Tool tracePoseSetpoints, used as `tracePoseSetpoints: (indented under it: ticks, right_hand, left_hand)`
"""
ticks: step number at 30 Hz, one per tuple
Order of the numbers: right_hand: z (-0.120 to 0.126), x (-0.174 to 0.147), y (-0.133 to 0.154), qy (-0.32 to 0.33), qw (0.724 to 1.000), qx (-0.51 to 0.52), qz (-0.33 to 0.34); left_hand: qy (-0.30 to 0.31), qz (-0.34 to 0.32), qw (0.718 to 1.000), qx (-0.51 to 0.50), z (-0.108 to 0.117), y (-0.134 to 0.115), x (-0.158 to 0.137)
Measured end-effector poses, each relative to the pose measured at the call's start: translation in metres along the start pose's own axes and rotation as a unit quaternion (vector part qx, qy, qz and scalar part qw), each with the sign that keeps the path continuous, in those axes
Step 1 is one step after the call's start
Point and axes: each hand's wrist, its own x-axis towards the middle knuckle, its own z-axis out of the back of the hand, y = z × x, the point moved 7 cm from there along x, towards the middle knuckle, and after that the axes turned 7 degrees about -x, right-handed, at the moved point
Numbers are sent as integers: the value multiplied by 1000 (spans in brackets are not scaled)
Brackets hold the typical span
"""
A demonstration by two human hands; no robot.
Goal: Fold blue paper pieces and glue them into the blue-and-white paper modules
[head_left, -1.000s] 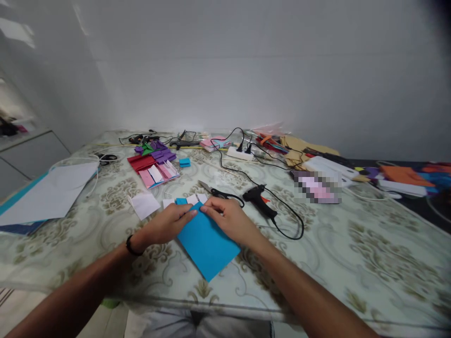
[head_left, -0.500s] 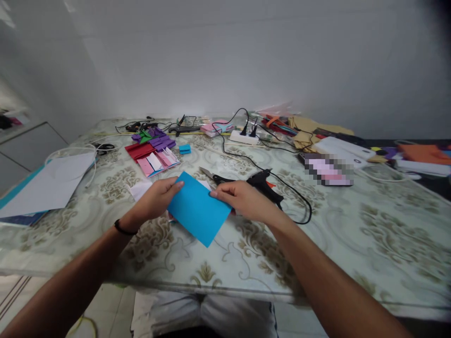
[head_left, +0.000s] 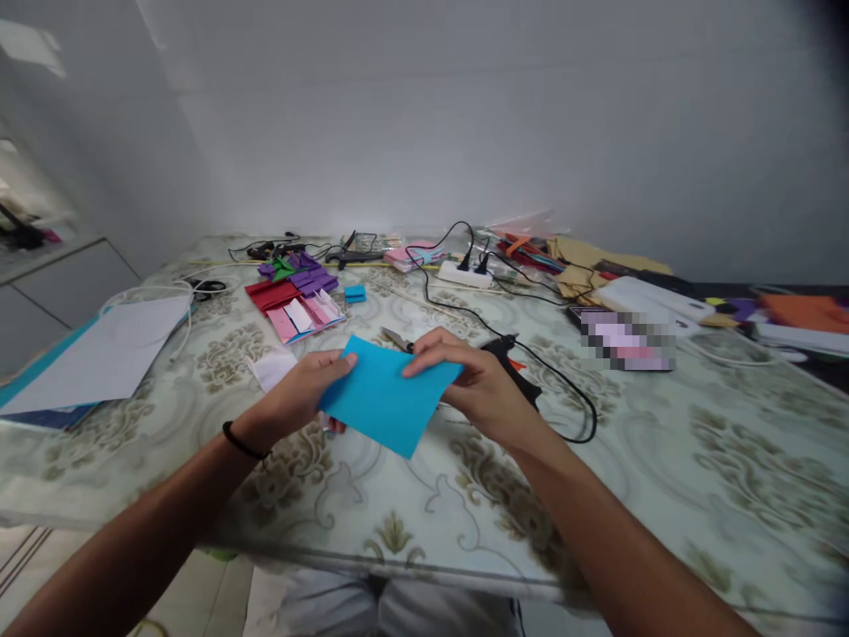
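Observation:
A sheet of blue paper (head_left: 386, 400) is held above the table between both hands. My left hand (head_left: 317, 382) pinches its left corner, thumb on top and some fingertips showing beneath. On the upper right side, my right hand (head_left: 464, 376) grips the sheet, with fingers on top and the thumb hidden below; the paper bends there. Partly covered behind the sheet are scissors (head_left: 396, 340) and a black glue gun (head_left: 514, 363). A white piece of paper (head_left: 273, 367) lies just left of my left hand.
Folded red, purple and pink paper pieces (head_left: 295, 305) lie at the back left, beside a small blue folded piece (head_left: 355, 293). White sheets (head_left: 110, 345) are stacked at left. A power strip (head_left: 465, 274) with black cables stands at the back; a blurred-screen phone (head_left: 620, 338) lies at right.
The blue paper has turned and its right side now bends. My right hand has shifted its grip, with its fingers now reaching over the top of the sheet. The view has tilted slightly upward.

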Motion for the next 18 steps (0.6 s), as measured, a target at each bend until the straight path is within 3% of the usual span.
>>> tracePoseSetpoints:
  ticks: [3,5,6,10,18]
  right_hand:
    - [3,-3,-5,-34,998,34,-42]
    - [-1,-5,-13,-11,993,64,-103]
    - [-5,-7,-16,7,989,72,-130]
    - [-18,-9,-18,58,980,68,-180]
    - [-21,-9,-21,40,982,5,-184]
  left_hand:
    - [-67,-130,982,120,4,-21,-7]
    - [-99,-220,958,157,6,-36,-16]
    - [-87,-240,955,154,5,-40,-20]
    - [-22,-250,961,114,-3,-45,-32]
    - [-81,-204,952,214,-11,-36,-29]
